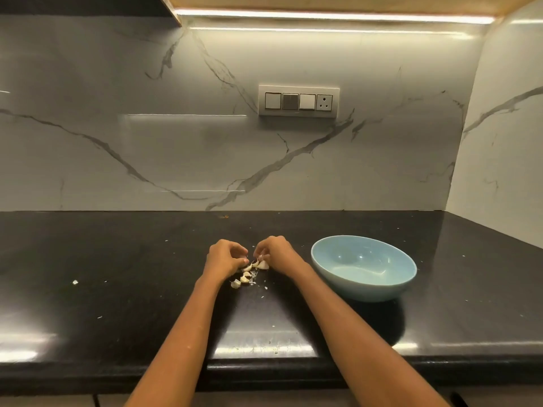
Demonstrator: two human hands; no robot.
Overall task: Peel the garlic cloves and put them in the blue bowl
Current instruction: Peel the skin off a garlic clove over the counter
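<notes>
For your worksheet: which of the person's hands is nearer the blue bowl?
Right. The right hand lies just left of the blue bowl; the left hand sits farther left, beyond the garlic cloves.

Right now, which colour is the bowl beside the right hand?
Light blue; the bowl shows best in the head view.
</notes>
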